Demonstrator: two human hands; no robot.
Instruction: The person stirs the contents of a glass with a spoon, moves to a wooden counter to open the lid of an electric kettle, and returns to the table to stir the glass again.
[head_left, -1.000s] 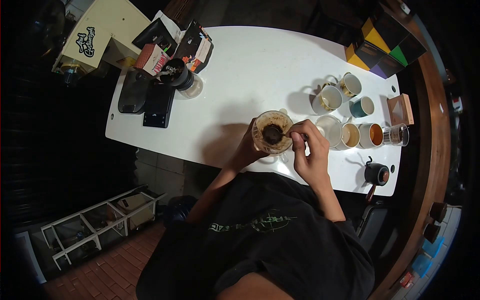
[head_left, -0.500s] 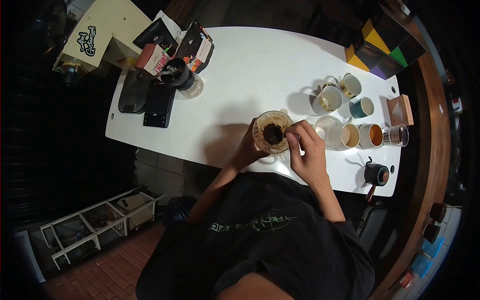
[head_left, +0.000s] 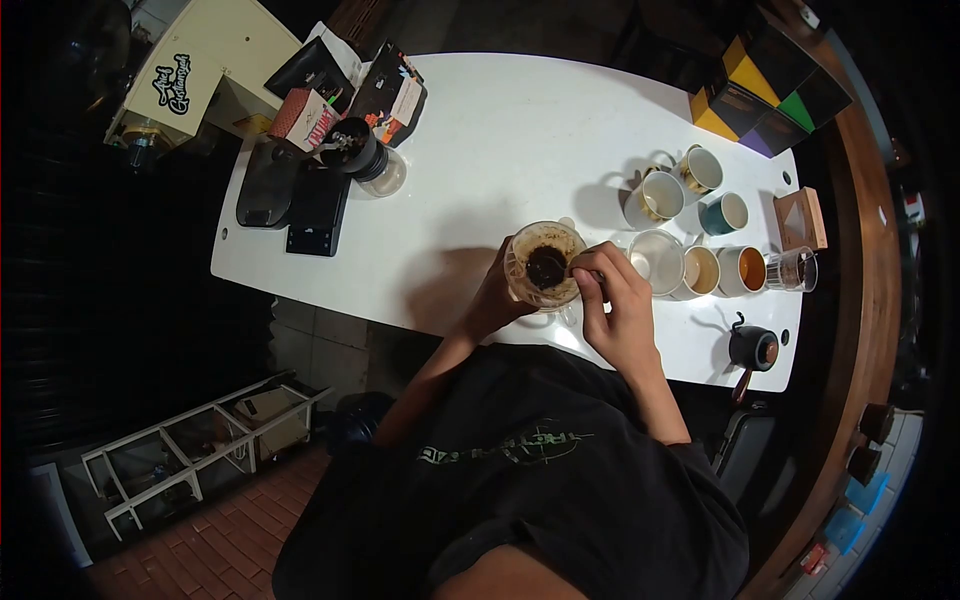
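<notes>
Stirring appeared underway: the left grip (head_left: 491,292) encircled a clear, brown-stained round vessel (head_left: 522,262), the right grip (head_left: 626,318) pinched a slim dark utensil (head_left: 598,275), and the next stroke called for steady bracing.

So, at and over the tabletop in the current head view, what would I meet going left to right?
Rounded black slab, grinder with a dark top, cup with dark contents, right hand, cream-lined mug, orange-lined mug, clear tumbler.

Left hand (head_left: 500,292) curved, right hand (head_left: 620,307) in a pinch
</notes>
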